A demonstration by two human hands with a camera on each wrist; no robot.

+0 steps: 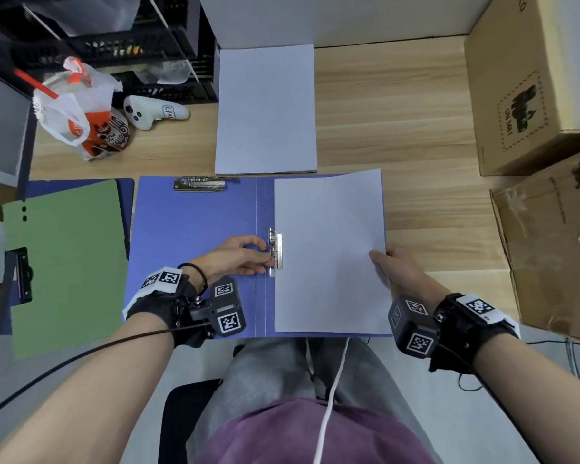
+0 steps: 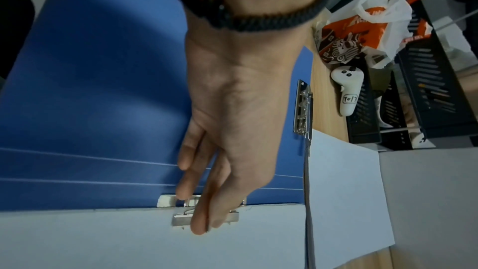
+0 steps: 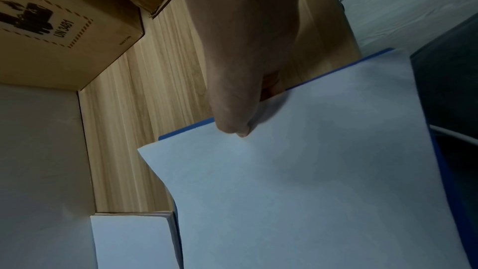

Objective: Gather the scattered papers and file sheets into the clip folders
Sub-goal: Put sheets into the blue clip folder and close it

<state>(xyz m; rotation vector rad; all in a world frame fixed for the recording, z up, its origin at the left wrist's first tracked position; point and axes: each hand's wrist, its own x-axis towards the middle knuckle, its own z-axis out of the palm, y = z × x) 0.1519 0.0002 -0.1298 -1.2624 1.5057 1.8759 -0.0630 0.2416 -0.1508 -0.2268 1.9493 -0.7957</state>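
Hidden: right hand point(image 1: 397, 266) fingers lie under the sheet's edge; only the thumb shows on top, pinching the white sheet point(image 1: 330, 252). Whether the spine clip point(image 1: 275, 251) bites the paper cannot be told. Left hand point(image 1: 238, 256) grips the clip's lever between fingertips. Blue folder point(image 1: 195, 249) lies open at the desk's near edge; the sheet lies tilted on its right half. Paper stack point(image 1: 266, 110) lies just behind.

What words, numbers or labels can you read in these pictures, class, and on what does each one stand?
"UN 3481": cardboard box, beside a dashed-border mark.
"Made in China", tiny and only just legible: same box, lower down.
"To17", handwritten, uncertain: sticker on the white controller.
Orange lettering on the plastic bag: creased, unreadable.
Square coded tags on the wrist bands: patterns, not words.
Paper sheet and blue folder: no text.
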